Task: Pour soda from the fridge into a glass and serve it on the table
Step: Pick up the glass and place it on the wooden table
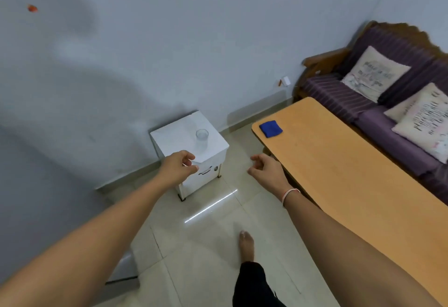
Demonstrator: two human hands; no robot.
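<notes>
While both arms extend forward in the head view, the left hand hovers in front of the small white cabinet; its grip is loosely curled, thumb and fingers apart, and holds nothing. The right hand hovers above the floor between the cabinet and the tabletop; its grip is likewise relaxed, fingers loosely bent, with nothing in it. A thin band circles the right wrist. The glass stands upright on top of the cabinet, toward its right side, just beyond the left hand and apart from it; it appears clear, and whether it holds any liquid cannot be determined. The cabinet front carries a dark handle. A folded blue cloth lies on the far corner of the orange tabletop. Beyond the tabletop stands a purple sofa with pale cushions. One bare foot rests on the tiled floor.
</notes>
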